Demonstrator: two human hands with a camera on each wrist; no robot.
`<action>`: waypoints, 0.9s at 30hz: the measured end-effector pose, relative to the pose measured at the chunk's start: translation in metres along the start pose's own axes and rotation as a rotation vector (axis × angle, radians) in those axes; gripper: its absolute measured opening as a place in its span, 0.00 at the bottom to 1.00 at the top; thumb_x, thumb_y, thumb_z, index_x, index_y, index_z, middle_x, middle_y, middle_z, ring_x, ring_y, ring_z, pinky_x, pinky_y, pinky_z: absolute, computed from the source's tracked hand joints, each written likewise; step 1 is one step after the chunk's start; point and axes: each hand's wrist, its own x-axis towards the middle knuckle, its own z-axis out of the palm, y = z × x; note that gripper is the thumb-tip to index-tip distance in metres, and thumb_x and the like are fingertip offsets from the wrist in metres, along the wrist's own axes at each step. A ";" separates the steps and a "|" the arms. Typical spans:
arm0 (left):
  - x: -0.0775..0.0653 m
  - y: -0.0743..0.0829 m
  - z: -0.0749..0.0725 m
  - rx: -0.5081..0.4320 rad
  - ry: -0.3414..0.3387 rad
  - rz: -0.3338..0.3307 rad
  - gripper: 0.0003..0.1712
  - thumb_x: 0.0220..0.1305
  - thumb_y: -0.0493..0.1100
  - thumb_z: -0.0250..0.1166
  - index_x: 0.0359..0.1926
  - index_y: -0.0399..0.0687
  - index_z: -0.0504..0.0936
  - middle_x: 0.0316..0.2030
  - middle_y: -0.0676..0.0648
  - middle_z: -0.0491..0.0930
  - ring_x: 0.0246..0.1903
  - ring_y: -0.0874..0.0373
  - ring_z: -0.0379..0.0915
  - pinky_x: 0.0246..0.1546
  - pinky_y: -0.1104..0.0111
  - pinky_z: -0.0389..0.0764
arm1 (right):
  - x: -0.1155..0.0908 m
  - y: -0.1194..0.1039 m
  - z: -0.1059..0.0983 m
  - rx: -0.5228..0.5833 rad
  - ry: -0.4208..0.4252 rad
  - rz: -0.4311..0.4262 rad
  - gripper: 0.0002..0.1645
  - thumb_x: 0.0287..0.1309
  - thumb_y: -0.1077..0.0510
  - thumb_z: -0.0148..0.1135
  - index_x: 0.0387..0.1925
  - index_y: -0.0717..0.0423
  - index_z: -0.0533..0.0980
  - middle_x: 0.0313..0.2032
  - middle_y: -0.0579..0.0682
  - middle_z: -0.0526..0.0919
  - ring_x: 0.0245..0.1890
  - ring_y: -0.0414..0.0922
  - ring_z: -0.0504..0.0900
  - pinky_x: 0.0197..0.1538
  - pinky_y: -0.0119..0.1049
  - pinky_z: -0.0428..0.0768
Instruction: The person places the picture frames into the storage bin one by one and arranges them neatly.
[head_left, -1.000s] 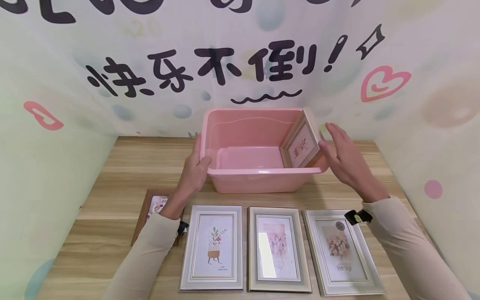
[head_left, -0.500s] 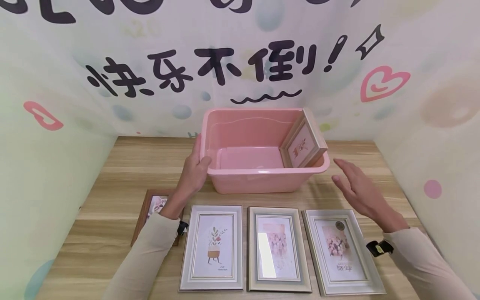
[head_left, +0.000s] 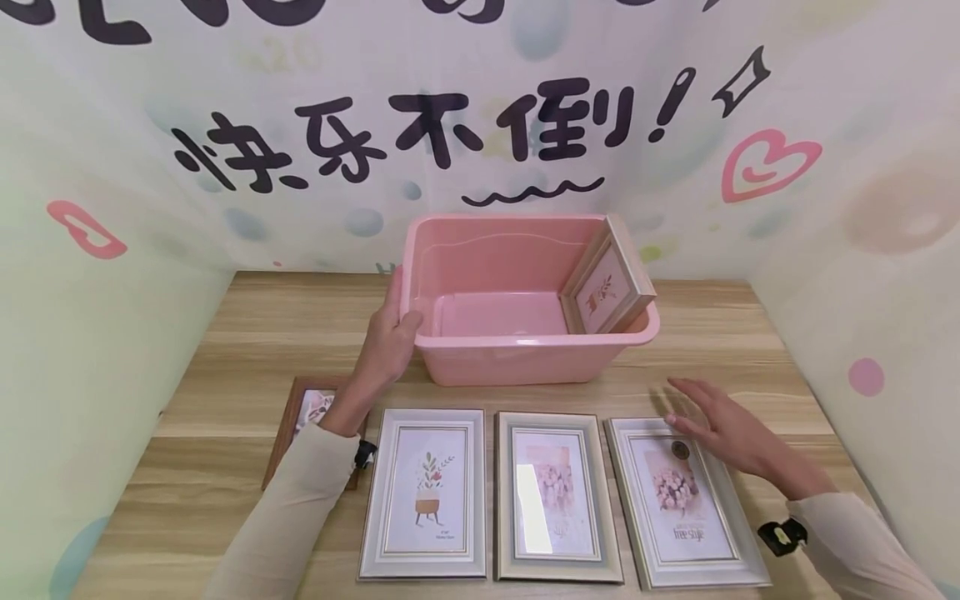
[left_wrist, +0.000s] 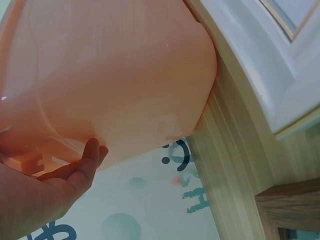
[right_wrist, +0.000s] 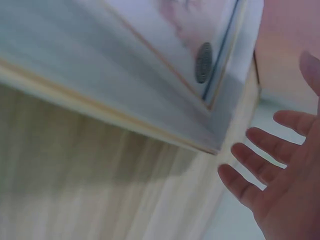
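Note:
My left hand grips the left rim of a pink plastic basin, thumb over the edge and fingers behind it, as the left wrist view also shows. Inside the basin, a wooden picture frame leans on its right wall. My right hand is empty, fingers loosely spread, over the top right corner of a white picture frame with a pink flower print. In the right wrist view the fingers stand near that frame's corner.
A cream picture frame and a white one with a plant print lie in the same row. The brown picture frame is partly under my left forearm. A printed wall cloth rises behind the wooden table.
My right hand has left the picture frame in the basin and come down toward me, over the rightmost white frame. The left hand keeps its hold on the rim.

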 end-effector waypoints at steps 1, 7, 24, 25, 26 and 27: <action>0.000 0.000 0.000 -0.001 0.000 0.003 0.43 0.70 0.34 0.43 0.80 0.58 0.37 0.78 0.45 0.47 0.67 0.46 0.63 0.64 0.50 0.71 | -0.001 0.002 0.002 0.001 -0.010 0.000 0.41 0.68 0.42 0.57 0.72 0.63 0.61 0.66 0.70 0.65 0.64 0.71 0.65 0.58 0.72 0.67; 0.000 0.000 0.000 -0.003 -0.001 0.000 0.43 0.69 0.34 0.43 0.80 0.56 0.37 0.78 0.44 0.47 0.66 0.45 0.64 0.63 0.50 0.72 | -0.004 0.010 0.010 0.011 -0.007 -0.063 0.38 0.62 0.46 0.65 0.65 0.66 0.69 0.57 0.66 0.77 0.58 0.65 0.73 0.55 0.66 0.72; -0.009 0.037 -0.003 -0.018 -0.031 -0.051 0.41 0.70 0.31 0.41 0.79 0.44 0.35 0.77 0.37 0.45 0.67 0.41 0.61 0.65 0.49 0.69 | -0.001 0.013 0.021 -0.095 0.051 -0.133 0.18 0.52 0.60 0.73 0.47 0.53 0.83 0.44 0.50 0.81 0.45 0.50 0.77 0.47 0.53 0.79; -0.009 0.037 -0.003 -0.018 -0.032 -0.049 0.41 0.69 0.31 0.41 0.79 0.44 0.35 0.77 0.37 0.45 0.67 0.40 0.61 0.65 0.49 0.69 | -0.001 0.013 0.022 -0.100 0.053 -0.131 0.17 0.52 0.60 0.73 0.47 0.53 0.83 0.44 0.49 0.81 0.45 0.50 0.77 0.47 0.53 0.79; -0.009 0.037 -0.003 -0.017 -0.032 -0.048 0.41 0.70 0.31 0.41 0.79 0.44 0.35 0.77 0.37 0.45 0.67 0.40 0.61 0.65 0.49 0.69 | -0.001 0.013 0.022 -0.106 0.057 -0.133 0.17 0.52 0.60 0.73 0.46 0.53 0.83 0.44 0.49 0.81 0.44 0.50 0.77 0.47 0.53 0.79; -0.009 0.036 -0.003 -0.018 -0.033 -0.047 0.41 0.70 0.31 0.41 0.79 0.44 0.35 0.77 0.37 0.45 0.68 0.40 0.61 0.66 0.49 0.69 | -0.001 0.013 0.022 -0.108 0.057 -0.134 0.17 0.53 0.61 0.72 0.46 0.53 0.83 0.44 0.49 0.81 0.44 0.50 0.77 0.47 0.54 0.79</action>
